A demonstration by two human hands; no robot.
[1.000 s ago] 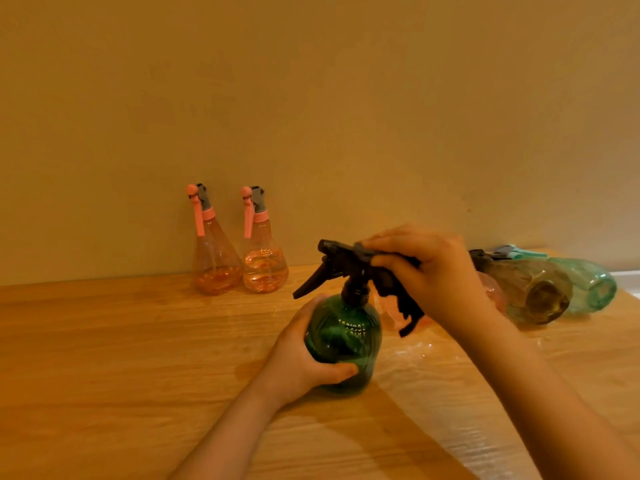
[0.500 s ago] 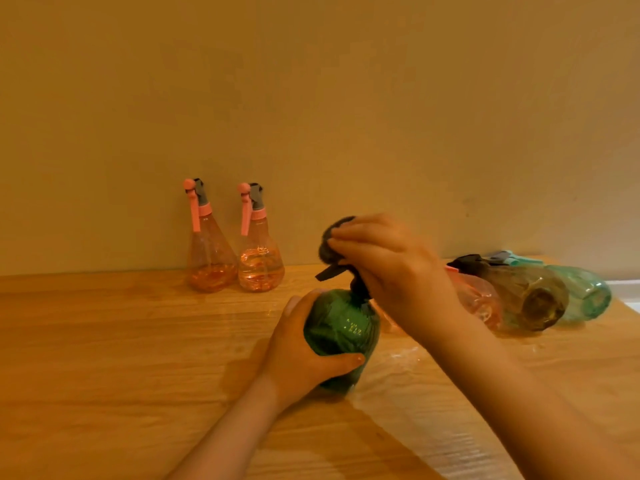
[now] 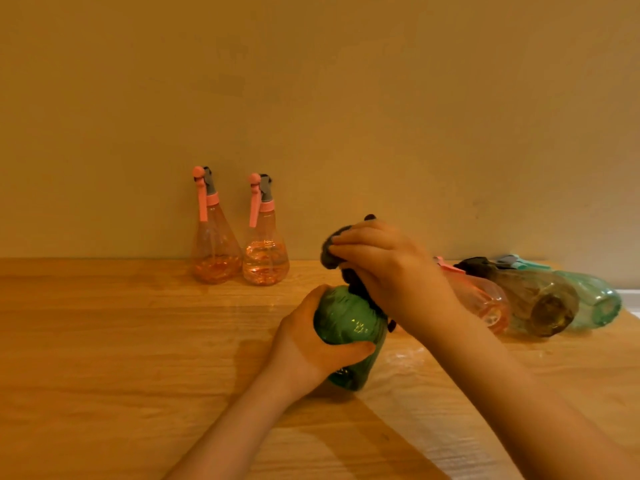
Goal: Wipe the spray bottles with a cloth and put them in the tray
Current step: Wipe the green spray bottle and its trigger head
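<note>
No legible text, label, brand, number or sign in the head view. The green spray bottle (image 3: 349, 323) carries a small patch of pale raised marks on its shoulder, too small and blurred to read as characters. The two upright pink spray bottles (image 3: 239, 258) by the wall and the bottles lying on their sides (image 3: 540, 299) at right show bare translucent plastic, no readable print. The wall (image 3: 346, 98) and the wooden table (image 3: 121, 341) bear no writing.
</note>
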